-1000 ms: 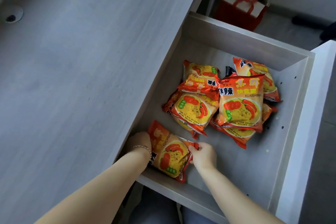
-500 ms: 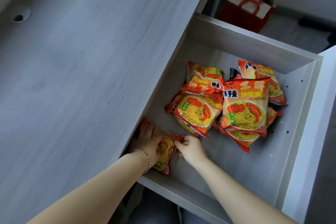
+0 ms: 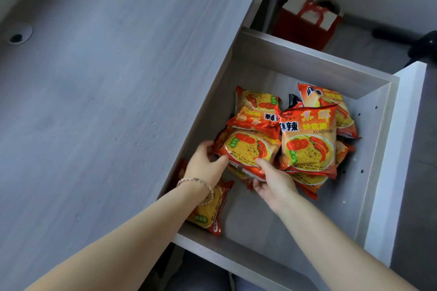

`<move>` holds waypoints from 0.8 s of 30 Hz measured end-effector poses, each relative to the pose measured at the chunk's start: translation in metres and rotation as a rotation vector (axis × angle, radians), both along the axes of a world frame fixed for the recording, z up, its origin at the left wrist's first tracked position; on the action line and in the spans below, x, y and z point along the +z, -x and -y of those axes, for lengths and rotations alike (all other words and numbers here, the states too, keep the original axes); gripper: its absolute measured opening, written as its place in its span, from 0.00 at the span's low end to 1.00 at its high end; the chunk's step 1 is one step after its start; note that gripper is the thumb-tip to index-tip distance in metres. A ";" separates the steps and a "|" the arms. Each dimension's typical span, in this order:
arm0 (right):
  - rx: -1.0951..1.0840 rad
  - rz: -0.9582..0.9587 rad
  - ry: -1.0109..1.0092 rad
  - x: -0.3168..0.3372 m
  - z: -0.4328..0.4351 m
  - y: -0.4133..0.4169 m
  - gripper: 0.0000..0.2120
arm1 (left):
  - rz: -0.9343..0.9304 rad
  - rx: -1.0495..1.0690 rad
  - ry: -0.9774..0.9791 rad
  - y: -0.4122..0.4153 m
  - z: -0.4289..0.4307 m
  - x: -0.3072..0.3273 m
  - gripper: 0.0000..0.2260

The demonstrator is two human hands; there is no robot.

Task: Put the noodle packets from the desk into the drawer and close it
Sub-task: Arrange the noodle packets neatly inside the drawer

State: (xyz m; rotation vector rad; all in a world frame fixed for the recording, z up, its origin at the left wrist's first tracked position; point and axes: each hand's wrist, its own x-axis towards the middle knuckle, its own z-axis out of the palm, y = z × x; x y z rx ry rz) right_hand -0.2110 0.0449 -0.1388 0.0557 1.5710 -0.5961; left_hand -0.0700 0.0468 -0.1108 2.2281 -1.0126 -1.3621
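Note:
The grey drawer [image 3: 307, 64] stands pulled out beside the desk [image 3: 106, 101]. Several orange and yellow noodle packets lie piled inside it. My left hand [image 3: 205, 163] grips the left edge of the front packet in the pile [image 3: 248, 146], thumb on top. My right hand [image 3: 272, 179] holds the same packet's lower edge, fingers underneath. Another packet [image 3: 210, 210] lies flat by the drawer's left wall, partly hidden under my left forearm. A further packet [image 3: 309, 139] rests upright on the pile's right side.
A red gift bag with a white box [image 3: 309, 21] stands on the floor beyond the drawer. The drawer's white front panel [image 3: 397, 160] is on the right. A cable grommet [image 3: 17, 35] sits in the desk top. The drawer floor near me is bare.
Both hands let go of the packet by the drawer's left wall and moved up to the pile, where they now grip the front packet.

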 end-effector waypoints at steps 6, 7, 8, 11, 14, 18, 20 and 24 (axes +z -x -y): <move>0.552 0.049 0.149 0.041 -0.014 0.033 0.03 | -0.298 0.218 -0.245 -0.002 0.021 0.019 0.40; 0.671 0.037 0.213 0.049 -0.015 0.039 0.04 | -0.348 0.190 -0.278 -0.004 0.020 0.020 0.37; 0.740 0.021 0.266 0.055 -0.014 0.044 0.05 | -0.378 0.154 -0.294 -0.005 0.018 0.022 0.33; 0.682 -0.014 0.336 0.056 -0.017 0.050 0.06 | -0.371 0.182 -0.232 -0.011 0.008 0.021 0.28; 0.611 -0.129 0.326 0.033 -0.029 0.037 0.08 | -0.041 0.097 -0.165 -0.015 -0.010 0.022 0.23; 0.833 -0.192 0.436 -0.006 -0.037 0.002 0.09 | 0.372 -0.239 -0.296 -0.018 -0.036 0.015 0.27; 0.922 -0.176 0.477 -0.019 -0.036 -0.016 0.12 | 0.438 -0.367 -0.397 -0.016 -0.044 0.013 0.35; 1.102 -0.230 0.530 -0.032 -0.031 -0.036 0.17 | 0.552 -0.539 -0.284 -0.016 -0.061 0.013 0.38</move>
